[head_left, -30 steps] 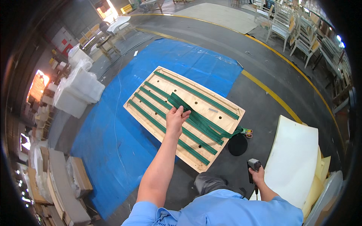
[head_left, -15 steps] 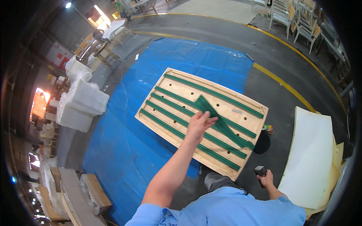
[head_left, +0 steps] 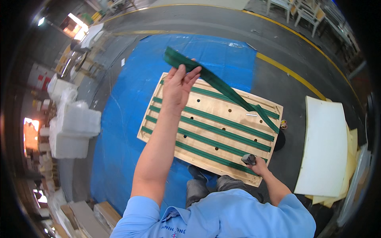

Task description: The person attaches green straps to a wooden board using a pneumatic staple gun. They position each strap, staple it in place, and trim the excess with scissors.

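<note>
My left hand [head_left: 180, 83] is closed, pinching a green webbing strap [head_left: 222, 87] near one end and lifting it above the far side of a wooden panel frame [head_left: 210, 97]. Toward the right the strap slopes down, folds, and runs to the panel's right edge. Several other green straps [head_left: 226, 136] lie lengthwise along the panel, which has round dark holes. In my right hand [head_left: 259, 166] is a dark tool that looks like a staple gun [head_left: 249, 159], held over the panel's near right corner. Its grip is mostly hidden by my fingers. A thin silvery strip [head_left: 251, 115] lies on the wood.
Blue sheeting [head_left: 119, 139] covers the floor under and left of the panel. Scissors [head_left: 283, 125] and a black round object [head_left: 280, 141] are by its right edge. White foam sheets [head_left: 323, 146] stand at the right; wrapped white blocks [head_left: 75, 131] are at the left.
My left hand has moved far and to the left, drawing the strap up and out. My right hand has brought the tool from beside the panel to over its near right corner.
</note>
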Available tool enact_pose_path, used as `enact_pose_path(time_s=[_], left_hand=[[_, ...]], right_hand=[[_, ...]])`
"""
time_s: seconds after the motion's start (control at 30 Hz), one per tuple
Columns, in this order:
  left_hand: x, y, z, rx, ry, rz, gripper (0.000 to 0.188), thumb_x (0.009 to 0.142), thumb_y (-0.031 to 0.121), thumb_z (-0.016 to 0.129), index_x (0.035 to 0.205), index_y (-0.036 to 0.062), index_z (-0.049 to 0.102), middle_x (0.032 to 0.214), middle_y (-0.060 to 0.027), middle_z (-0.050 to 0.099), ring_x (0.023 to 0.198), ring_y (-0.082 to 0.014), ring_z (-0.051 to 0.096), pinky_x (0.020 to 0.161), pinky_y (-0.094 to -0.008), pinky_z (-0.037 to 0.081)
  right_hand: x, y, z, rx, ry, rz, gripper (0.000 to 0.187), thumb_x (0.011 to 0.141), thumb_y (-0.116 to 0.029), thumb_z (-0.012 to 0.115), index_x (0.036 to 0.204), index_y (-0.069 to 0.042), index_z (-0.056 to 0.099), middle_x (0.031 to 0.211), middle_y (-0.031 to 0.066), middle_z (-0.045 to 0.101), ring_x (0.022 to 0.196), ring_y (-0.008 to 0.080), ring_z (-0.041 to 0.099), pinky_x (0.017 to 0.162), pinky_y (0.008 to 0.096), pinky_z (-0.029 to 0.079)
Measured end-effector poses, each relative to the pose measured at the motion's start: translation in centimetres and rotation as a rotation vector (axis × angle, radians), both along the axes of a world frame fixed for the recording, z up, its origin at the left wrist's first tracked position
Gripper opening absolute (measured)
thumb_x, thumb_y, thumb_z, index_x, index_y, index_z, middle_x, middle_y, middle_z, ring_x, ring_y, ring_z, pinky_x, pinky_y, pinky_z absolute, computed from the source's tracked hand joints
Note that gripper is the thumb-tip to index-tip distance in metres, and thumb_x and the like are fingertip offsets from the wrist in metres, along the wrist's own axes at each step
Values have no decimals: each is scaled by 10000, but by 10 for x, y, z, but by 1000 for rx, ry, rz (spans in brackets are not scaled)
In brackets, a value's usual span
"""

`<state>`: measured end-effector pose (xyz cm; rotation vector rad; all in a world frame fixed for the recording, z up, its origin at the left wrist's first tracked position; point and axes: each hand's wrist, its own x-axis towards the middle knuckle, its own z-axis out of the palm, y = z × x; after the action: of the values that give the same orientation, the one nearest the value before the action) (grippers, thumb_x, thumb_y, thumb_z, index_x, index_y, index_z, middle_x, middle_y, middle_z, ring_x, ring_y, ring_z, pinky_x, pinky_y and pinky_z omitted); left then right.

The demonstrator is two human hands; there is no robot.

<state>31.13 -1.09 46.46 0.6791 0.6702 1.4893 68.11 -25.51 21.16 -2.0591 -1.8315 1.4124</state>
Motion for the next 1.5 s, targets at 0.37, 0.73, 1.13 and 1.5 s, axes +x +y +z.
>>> enact_pose_path(time_s=[0.37,0.73,1.13,1.5], left_hand=[[-108,92,-106,-235,69,-14,298,1082,175,472,1325,10,522,1324,-178,619,1189,-363,645,1016,-461,562],[-192,143,-250,-412,-185,-72,198,1066,218,533,1128,29,539,969,-113,651,1197,-404,633,1052,-496,536],[-197,164,-345,-465,-379,4,213,1075,263,521,1093,52,539,964,-95,646,1145,-375,666,1036,-463,535],[-207,151,-396,-581,-190,57,253,1057,301,566,1120,56,562,1097,-95,649,1133,-341,674,1036,-457,524]], right_hand=[[-101,55,-20,-20,158,-299,540,746,-259,867,1219,-79,675,1111,145,740,1033,336,698,919,407,530],[-248,222,-129,-215,48,-35,446,770,-158,853,1174,-53,694,1114,99,742,998,238,682,926,359,515],[-298,395,-205,-524,131,13,452,801,-150,842,1204,-50,664,1046,72,720,948,203,651,752,326,538],[-280,448,-231,-395,116,-19,480,733,-79,853,1170,22,683,1075,106,721,934,240,662,828,392,521]])
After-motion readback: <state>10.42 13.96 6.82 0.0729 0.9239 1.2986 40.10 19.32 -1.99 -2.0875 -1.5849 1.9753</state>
